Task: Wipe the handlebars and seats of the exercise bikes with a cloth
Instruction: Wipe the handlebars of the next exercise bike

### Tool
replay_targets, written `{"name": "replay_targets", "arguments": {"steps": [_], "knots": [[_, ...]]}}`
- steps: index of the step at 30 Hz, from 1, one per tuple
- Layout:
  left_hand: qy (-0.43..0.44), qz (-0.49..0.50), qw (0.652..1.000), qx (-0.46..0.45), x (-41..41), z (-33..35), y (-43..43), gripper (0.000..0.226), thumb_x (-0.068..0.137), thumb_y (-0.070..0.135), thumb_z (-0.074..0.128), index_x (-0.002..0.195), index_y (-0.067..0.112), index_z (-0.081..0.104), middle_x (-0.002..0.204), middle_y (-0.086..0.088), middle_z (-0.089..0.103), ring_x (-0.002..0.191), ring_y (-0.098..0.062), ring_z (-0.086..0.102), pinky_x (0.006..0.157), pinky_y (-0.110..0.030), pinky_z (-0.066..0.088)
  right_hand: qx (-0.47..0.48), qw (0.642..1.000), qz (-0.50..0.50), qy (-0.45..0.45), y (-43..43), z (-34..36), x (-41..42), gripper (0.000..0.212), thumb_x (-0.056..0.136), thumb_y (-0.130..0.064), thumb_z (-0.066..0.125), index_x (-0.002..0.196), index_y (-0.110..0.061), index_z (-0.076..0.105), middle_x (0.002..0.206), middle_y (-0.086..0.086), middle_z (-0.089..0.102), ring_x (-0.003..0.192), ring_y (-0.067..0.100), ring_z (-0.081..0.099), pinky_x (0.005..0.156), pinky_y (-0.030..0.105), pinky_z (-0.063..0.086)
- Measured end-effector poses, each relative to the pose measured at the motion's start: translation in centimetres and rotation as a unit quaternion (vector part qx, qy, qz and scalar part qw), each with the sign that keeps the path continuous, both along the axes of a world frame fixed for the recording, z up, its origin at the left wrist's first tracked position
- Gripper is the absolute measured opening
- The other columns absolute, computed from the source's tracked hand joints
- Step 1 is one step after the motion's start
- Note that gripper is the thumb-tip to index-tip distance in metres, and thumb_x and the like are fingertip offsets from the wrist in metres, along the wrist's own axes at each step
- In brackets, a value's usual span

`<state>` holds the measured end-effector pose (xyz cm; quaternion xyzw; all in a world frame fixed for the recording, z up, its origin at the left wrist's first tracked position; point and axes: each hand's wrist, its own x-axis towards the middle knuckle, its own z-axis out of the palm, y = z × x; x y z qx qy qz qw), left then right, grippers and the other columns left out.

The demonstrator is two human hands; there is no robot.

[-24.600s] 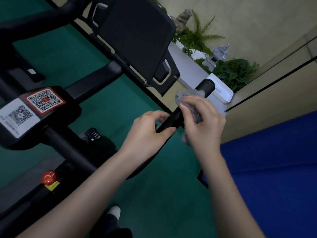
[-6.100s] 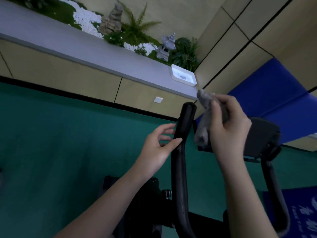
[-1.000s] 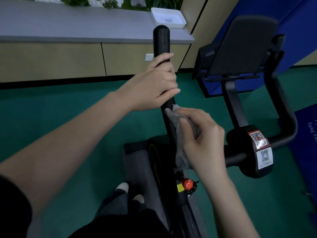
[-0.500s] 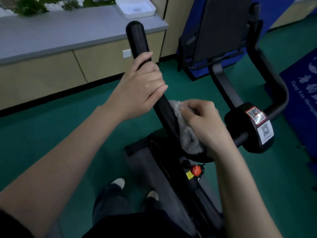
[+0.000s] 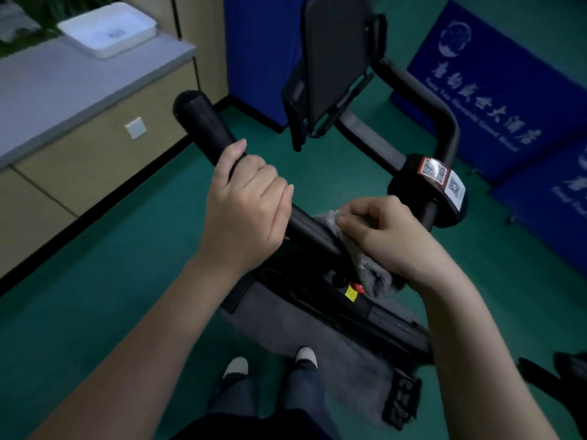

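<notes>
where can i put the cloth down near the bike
The grey countertop is bare in front of the white tray, and the green floor below it is open. The handlebar is crowded: left hand grips it, right hand holds the cloth against it.

Grey cloth, black handlebar, green floor, blue mats with white lettering.

We see a dim, bluish, slightly blurred view, brightest on the white tray at ten o'clock, with bowed edges.
</notes>
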<state>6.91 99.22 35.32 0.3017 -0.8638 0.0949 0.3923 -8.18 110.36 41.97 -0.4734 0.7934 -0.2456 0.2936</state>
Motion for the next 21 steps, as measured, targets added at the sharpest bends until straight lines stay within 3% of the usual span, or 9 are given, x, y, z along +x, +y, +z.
{"name": "replay_targets", "arguments": {"steps": [4,8,11,14,18,21], "knots": [[0.016,-0.001,1.000,-0.001,-0.2,-0.2,-0.1,0.039,0.098,0.017,0.036,0.069,0.006,0.060,0.068,-0.005,0.060,0.079,-0.026,0.056,0.111,-0.035,0.020,-0.041,0.995,-0.039,0.085,2.1,0.3,1.4,0.016,0.091,-0.018,0.059,0.081,-0.025,0.069,0.076,-0.006,0.069,0.075,0.005,0.059,0.061,0.007,0.040],[0.023,0.000,1.000,0.000,-0.3,-0.5,-0.1,0.039,0.098,0.017,0.035,0.069,0.006,0.058,0.068,-0.006,0.059,0.080,-0.026,0.054,0.111,-0.034,0.018,-0.088,0.978,-0.067,0.176,4.2,-0.6,1.9,0.013,0.088,-0.008,0.061,0.085,-0.012,0.073,0.079,0.005,0.067,0.079,0.020,0.058,0.066,0.020,0.036],[0.033,0.007,0.999,0.003,-0.5,-0.5,-0.1,0.038,0.097,0.016,0.036,0.068,0.007,0.058,0.066,-0.005,0.059,0.079,-0.026,0.053,0.112,-0.033,0.017,-0.168,0.957,-0.123,0.201,5.0,-1.9,2.9,0.011,0.087,-0.004,0.064,0.088,-0.009,0.073,0.082,0.004,0.068,0.084,0.023,0.058,0.073,0.019,0.038],[0.029,0.016,0.999,0.001,-0.7,-0.5,0.0,0.038,0.097,0.015,0.036,0.066,0.007,0.057,0.066,-0.005,0.059,0.080,-0.026,0.052,0.111,-0.035,0.018,-0.293,0.916,-0.200,0.186,4.5,-3.8,6.1,0.009,0.087,0.000,0.065,0.091,-0.003,0.072,0.089,0.006,0.066,0.087,0.021,0.058,0.083,0.013,0.039],[-0.006,0.014,1.000,0.005,-0.5,-0.2,0.4,0.042,0.100,0.019,0.035,0.070,0.007,0.062,0.071,-0.004,0.065,0.085,-0.027,0.054,0.113,-0.040,0.018,-0.369,0.867,-0.259,0.214,5.6,-6.3,6.7,0.013,0.085,0.006,0.065,0.096,0.004,0.070,0.095,0.014,0.063,0.091,0.026,0.056,0.087,0.027,0.046],[-0.025,0.005,1.000,0.011,-0.2,0.2,0.6,0.044,0.101,0.022,0.037,0.070,0.007,0.065,0.071,-0.003,0.067,0.084,-0.026,0.055,0.114,-0.040,0.013,-0.388,0.833,-0.333,0.210,6.7,-7.2,6.0,0.012,0.086,0.005,0.064,0.097,0.005,0.069,0.095,0.016,0.062,0.091,0.028,0.057,0.085,0.030,0.048]]}}
